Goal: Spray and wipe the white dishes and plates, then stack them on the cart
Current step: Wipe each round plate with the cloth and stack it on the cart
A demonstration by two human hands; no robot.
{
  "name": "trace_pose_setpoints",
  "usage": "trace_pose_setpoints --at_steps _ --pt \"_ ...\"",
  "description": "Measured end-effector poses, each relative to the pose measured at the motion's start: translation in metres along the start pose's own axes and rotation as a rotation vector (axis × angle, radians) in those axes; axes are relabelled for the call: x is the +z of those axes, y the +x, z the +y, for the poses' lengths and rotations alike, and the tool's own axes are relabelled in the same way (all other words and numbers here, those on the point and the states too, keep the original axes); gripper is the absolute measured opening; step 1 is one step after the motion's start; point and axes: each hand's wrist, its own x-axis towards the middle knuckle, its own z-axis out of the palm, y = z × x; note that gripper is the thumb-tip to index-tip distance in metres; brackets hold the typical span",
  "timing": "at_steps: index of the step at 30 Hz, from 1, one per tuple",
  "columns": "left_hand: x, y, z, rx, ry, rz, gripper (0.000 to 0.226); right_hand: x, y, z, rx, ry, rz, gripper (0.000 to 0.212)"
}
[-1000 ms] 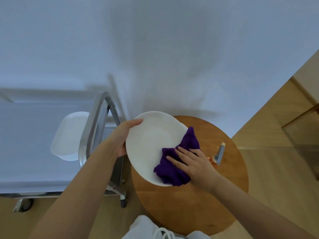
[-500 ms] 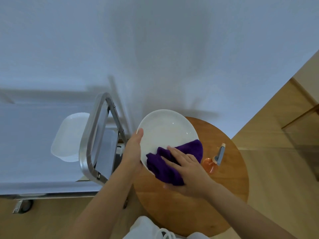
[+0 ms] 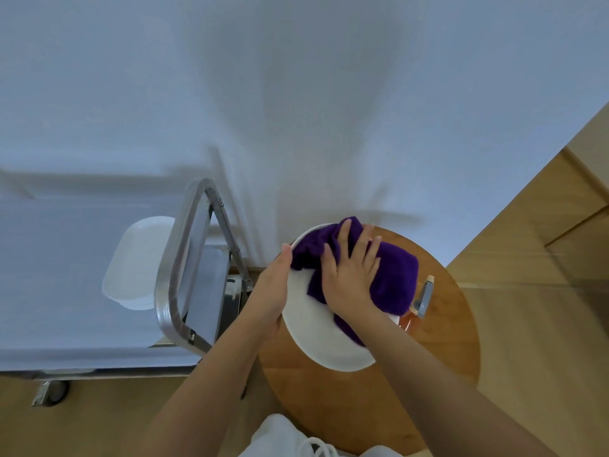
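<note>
A round white plate [image 3: 316, 338] is held above the round wooden table [image 3: 441, 351]. My left hand [image 3: 272, 291] grips the plate's left rim, thumb on its upper edge. My right hand [image 3: 352, 278] lies flat with spread fingers on a purple cloth [image 3: 395, 278] and presses it onto the plate's upper half. A white rectangular dish [image 3: 138, 262] sits on the cart's [image 3: 66, 291] top shelf to the left. An orange spray bottle [image 3: 418, 305] with a grey trigger stands on the table, partly hidden behind the cloth and plate.
The cart's metal handle [image 3: 179, 268] rises between the dish and my left arm. A white wall fills the upper view. Wooden floor and a wooden panel lie to the right. One cart wheel [image 3: 54, 390] shows at the lower left.
My right hand has swept the purple cloth from the plate's lower part up across its top. The plate has tilted and shifted slightly right. My left hand keeps its grip on the rim.
</note>
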Motion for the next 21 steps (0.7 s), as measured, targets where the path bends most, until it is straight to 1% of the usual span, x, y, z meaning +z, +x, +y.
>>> trace_pose_setpoints --at_steps 2,5,7,10,11,13,15,17,20,21 --pt "0.0 0.001 0.002 -0.003 -0.014 0.03 0.047 0.006 -0.002 -0.012 -0.068 0.034 -0.026 0.06" --pt "-0.004 0.002 0.004 0.005 -0.027 0.044 0.042 0.014 -0.013 -0.019 -0.222 0.054 -0.077 0.058" --pt "-0.007 0.002 0.006 0.008 -0.039 0.064 0.045 0.016 -0.023 -0.017 -0.299 0.06 -0.116 0.059" --pt "-0.011 0.004 0.01 -0.013 -0.076 0.133 0.058 0.016 -0.039 -0.009 -0.433 0.04 -0.223 0.057" --pt "-0.012 0.005 0.012 -0.024 -0.086 0.156 0.059 0.015 -0.045 -0.004 -0.481 0.035 -0.27 0.056" --pt "-0.018 0.007 0.016 -0.023 -0.077 0.19 0.052 0.011 -0.055 0.011 -0.549 0.017 -0.37 0.056" --pt "-0.025 0.01 0.021 0.008 -0.049 0.172 0.05 0.005 -0.062 0.031 -0.569 -0.019 -0.442 0.053" --pt "-0.029 0.011 0.027 0.004 -0.062 0.129 0.05 -0.006 -0.064 0.05 -0.556 -0.106 -0.448 0.054" --pt "-0.03 0.012 0.03 -0.042 -0.077 0.162 0.042 -0.02 -0.06 0.067 -0.58 -0.244 -0.377 0.074" --pt "-0.029 0.012 0.031 -0.054 -0.099 0.16 0.041 -0.024 -0.058 0.066 -0.587 -0.27 -0.371 0.078"
